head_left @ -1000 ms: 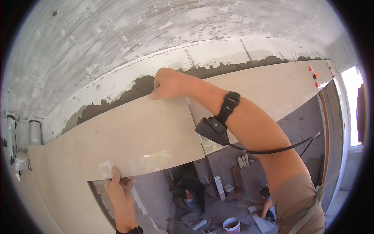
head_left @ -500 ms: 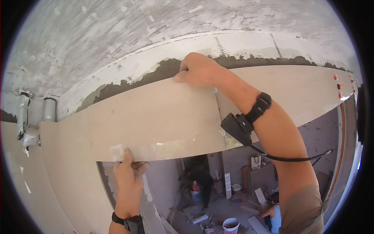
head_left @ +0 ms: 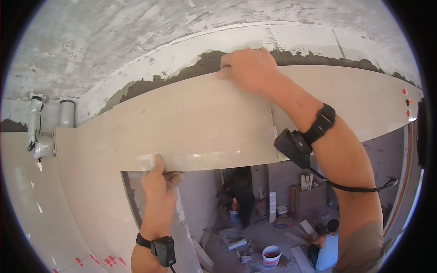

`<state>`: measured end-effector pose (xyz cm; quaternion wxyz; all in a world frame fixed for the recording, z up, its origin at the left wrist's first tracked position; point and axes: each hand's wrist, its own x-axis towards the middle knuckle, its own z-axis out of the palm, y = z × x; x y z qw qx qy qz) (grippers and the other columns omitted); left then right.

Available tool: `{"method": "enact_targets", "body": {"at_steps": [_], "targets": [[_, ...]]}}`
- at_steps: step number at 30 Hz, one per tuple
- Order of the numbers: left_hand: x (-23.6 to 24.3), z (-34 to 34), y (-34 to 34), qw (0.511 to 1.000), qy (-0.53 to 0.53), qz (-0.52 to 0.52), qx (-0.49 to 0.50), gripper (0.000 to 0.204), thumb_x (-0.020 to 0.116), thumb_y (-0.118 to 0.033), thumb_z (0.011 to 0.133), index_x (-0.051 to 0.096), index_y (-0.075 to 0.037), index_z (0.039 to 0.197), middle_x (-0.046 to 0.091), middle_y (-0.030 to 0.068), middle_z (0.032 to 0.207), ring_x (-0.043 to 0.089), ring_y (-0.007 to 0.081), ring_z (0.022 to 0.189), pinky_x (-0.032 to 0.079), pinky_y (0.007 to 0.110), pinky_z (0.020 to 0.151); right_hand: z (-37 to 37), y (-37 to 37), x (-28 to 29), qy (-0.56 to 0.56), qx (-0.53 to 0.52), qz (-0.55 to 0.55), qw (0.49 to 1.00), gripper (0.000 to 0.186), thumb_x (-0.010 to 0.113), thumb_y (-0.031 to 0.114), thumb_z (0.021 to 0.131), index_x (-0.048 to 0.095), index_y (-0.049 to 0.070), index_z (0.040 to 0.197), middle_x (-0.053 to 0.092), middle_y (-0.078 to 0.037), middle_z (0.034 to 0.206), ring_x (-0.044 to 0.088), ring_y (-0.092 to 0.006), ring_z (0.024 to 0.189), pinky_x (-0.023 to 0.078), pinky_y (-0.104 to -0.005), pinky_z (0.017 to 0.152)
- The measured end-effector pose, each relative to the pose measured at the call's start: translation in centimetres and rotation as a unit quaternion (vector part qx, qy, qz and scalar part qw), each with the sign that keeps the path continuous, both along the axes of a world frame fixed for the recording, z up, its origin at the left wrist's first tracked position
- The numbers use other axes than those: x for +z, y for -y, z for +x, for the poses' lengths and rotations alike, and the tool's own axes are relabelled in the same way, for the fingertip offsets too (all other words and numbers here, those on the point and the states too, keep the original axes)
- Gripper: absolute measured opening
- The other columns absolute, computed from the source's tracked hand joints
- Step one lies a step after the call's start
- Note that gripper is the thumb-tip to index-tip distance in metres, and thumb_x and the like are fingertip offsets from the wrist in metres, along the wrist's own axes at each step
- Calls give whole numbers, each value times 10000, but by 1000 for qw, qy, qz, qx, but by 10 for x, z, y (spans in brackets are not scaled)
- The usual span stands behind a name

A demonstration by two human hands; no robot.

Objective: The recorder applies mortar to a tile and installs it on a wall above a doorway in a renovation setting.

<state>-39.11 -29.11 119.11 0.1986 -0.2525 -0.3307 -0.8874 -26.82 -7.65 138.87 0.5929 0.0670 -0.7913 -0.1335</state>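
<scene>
A large beige wall tile (head_left: 195, 123) lies against the wall above a doorway opening. My left hand (head_left: 161, 179) pinches its lower edge, thumb on the glossy face and fingers curled underneath. At the upper edge, my right hand (head_left: 248, 68) is closed over the rim, its fingertips partly hidden behind the hand. Grey mortar (head_left: 182, 75) shows as a ragged band above the tile. A second beige tile (head_left: 337, 95) meets it at a seam partly covered by my right forearm.
Silver-wrapped pipes (head_left: 66, 113) stand at the upper left. Red tile clips (head_left: 406, 102) sit at the far right. Through the opening below are a white bucket (head_left: 271, 257), a seated person (head_left: 328, 248), a person in dark clothes (head_left: 243, 198) and loose boards (head_left: 302, 259).
The view has shifted, so the wall and tile appear higher and slightly further right. Both hands remain on the tile edges. More of the seated person shows below.
</scene>
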Motion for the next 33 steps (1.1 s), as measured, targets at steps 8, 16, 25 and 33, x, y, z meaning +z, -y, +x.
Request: {"method": "enact_targets", "body": {"at_steps": [8, 16, 25, 33], "targets": [[1, 7, -1, 999, 21, -35, 9, 328, 554, -326, 1014, 603, -21, 1125, 645, 101, 968, 614, 223, 813, 517, 366, 700, 0, 11, -3, -20, -68, 25, 997, 240, 579, 331, 941, 670, 121, 1017, 702, -80, 953, 653, -259, 992, 412, -442, 875], [2, 0, -5, 1000, 12, -23, 5, 365, 582, -286, 994, 540, 2, 1214, 664, 143, 947, 679, 258, 784, 578, 387, 628, 28, 16, -97, -148, 96, 223, 959, 588, 714, 363, 791, 587, -7, 1231, 571, -161, 1293, 519, -351, 1219, 367, -504, 1075], [5, 6, -1, 999, 8, -49, -4, 339, 546, -296, 1011, 566, -7, 1186, 634, 137, 1004, 620, 251, 864, 519, 418, 745, -64, 57, -157, -142, 86, 241, 956, 471, 625, 214, 826, 607, 17, 1253, 529, -181, 1383, 454, -366, 1319, 305, -533, 1131], [-3, 9, 26, 991, 12, -133, 13, 415, 613, -384, 970, 572, 5, 1106, 631, 112, 884, 627, 209, 684, 516, 331, 554, -74, 70, -156, -158, 61, 222, 960, 453, 602, 193, 831, 623, 97, 1273, 509, -162, 1418, 429, -371, 1353, 270, -701, 1081]]}}
